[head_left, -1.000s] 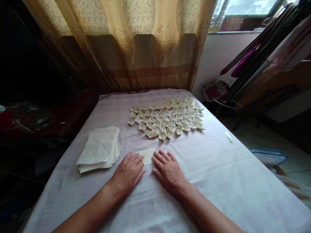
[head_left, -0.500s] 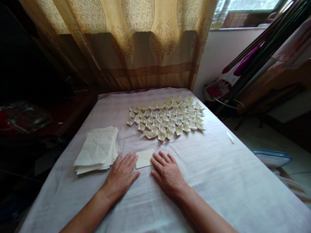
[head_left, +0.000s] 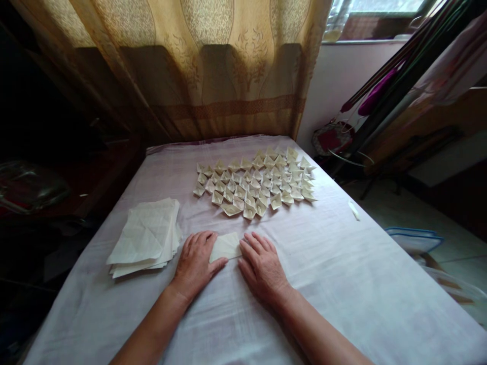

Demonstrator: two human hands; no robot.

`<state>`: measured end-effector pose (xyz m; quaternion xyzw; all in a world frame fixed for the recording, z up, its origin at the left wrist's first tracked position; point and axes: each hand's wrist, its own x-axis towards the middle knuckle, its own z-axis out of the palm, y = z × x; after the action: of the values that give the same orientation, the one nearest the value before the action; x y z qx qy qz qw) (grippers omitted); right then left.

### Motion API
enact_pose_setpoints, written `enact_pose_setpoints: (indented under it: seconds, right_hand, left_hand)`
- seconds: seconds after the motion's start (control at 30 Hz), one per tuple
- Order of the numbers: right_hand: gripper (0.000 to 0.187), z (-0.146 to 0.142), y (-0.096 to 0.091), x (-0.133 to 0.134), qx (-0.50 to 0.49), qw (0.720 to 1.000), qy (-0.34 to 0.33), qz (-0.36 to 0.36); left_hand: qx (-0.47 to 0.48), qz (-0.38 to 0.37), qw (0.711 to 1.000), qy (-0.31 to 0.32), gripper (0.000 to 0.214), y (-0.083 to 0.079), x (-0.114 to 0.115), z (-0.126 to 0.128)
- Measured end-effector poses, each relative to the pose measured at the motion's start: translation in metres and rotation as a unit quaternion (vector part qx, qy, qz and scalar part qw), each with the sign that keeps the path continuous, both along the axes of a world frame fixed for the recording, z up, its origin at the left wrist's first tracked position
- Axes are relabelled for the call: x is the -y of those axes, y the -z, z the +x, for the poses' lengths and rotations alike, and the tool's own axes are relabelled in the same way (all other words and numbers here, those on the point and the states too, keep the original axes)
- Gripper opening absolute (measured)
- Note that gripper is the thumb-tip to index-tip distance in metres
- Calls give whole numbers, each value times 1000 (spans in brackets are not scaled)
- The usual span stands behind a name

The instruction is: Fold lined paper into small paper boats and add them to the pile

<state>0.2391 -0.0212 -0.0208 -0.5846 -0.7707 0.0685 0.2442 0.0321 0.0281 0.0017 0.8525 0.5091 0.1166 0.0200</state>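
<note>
A small folded sheet of paper [head_left: 225,246], off-white and creased, lies on the cloth between my two hands. Over its left end curl the fingers of my left hand [head_left: 195,261], and the thumb runs along its near edge, gripping it. My right hand [head_left: 263,264] rests palm down with its fingers stretched out, the fingertips touching the right end of the paper. Beyond the hands stand many small folded paper boats [head_left: 254,182] in close rows. A stack of larger creased paper sheets [head_left: 142,235] sits to the left of my left hand.
A pale cloth covers the table [head_left: 327,294]. Near its right edge lies a small white strip [head_left: 354,210]. A patterned curtain [head_left: 213,76] hangs behind the far edge. Plastic bags with blue edging [head_left: 414,238] are beside the table on the right.
My left hand has moved from lying flat beside the paper to curling over its left end, with the thumb further right. My right hand stays at the right end. The camera view has shifted slightly.
</note>
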Motion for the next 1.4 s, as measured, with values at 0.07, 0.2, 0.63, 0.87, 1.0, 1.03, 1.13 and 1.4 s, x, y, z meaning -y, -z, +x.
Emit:
enact_pose_setpoints:
  seconds: [0.07, 0.2, 0.63, 0.87, 1.0, 1.03, 1.13, 1.4]
  right_hand:
    - [40, -1, 0, -2, -1, 1000, 22, -2]
    - [37, -3, 1, -4, -13, 1000, 22, -16]
    - [10, -3, 10, -25, -167, 985, -7, 38]
    - [23, -2, 3, -23, -151, 980, -27, 125]
    - [34, 1, -1, -18, -107, 986, -52, 119]
    - [35, 2, -2, -18, -94, 987, -61, 119]
    - [28, 3, -3, -17, -67, 986, -89, 123]
    - [19, -6, -7, -15, -64, 984, -135, 97]
  left_hand:
    - [21, 0, 1000, 2, 54, 7, -1, -3]
    - [69, 13, 997, 15, 52, 17, -3, -5]
    - [102, 149, 976, 124, 44, 9, -17, -1]
    - [122, 181, 961, 167, 17, -15, -16, 4]
    - [137, 165, 961, 175, 21, -16, -10, 4]
    - [139, 164, 961, 176, 21, -14, -9, 2]
    - [137, 150, 962, 184, 20, -6, -5, -5]
    - [121, 99, 973, 172, 27, 7, 9, -22]
